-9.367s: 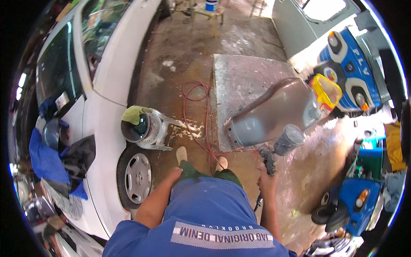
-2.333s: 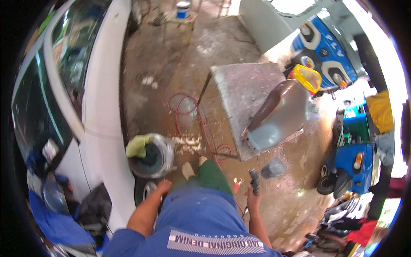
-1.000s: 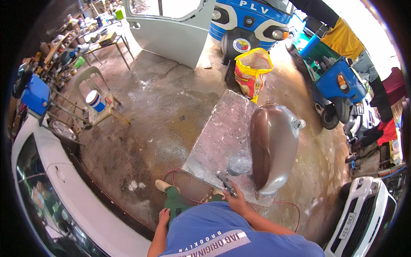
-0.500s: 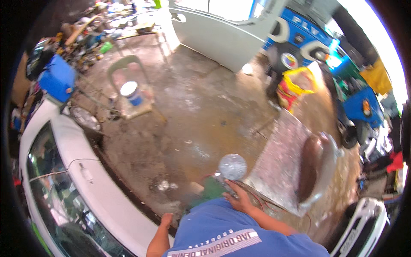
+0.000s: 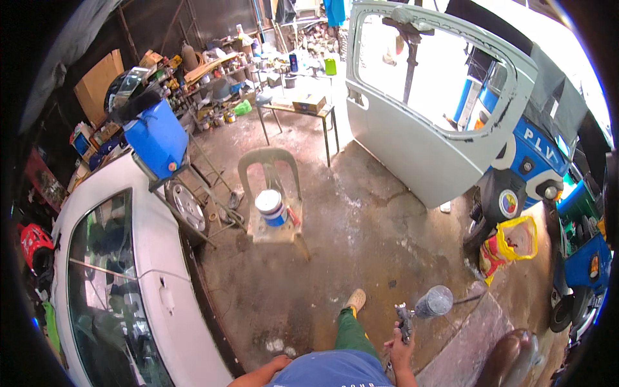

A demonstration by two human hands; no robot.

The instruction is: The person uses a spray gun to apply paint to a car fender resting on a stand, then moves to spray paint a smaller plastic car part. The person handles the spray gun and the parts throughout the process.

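Observation:
In front of me to the right, my right hand (image 5: 401, 351) is closed round the grip of a spray gun (image 5: 404, 322). The gun's round, whitish-grey paint cup (image 5: 434, 302) sticks out to its right. My left hand (image 5: 280, 362) hangs beside my blue shirt, holding nothing that I can see; its fingers are partly hidden. At the lower right, a brown, shiny curved panel (image 5: 512, 355) lies on a paint-spattered flat sheet (image 5: 474, 335). On a plastic chair (image 5: 269, 155) ahead stands a white and blue paint bucket (image 5: 271, 205).
A white car (image 5: 177, 303) runs along my left. A large grey vehicle door (image 5: 412, 155) stands ahead on the right, near a blue vehicle (image 5: 532, 151) and a yellow-red sack (image 5: 512, 245). Farther off are a small table (image 5: 303, 111) and a cluttered heap; a blue container (image 5: 157, 138) sits left.
My view has lifted toward the room, so the chair and door show more fully. The spray gun in my right hand now appears farther right, and one leg has come forward.

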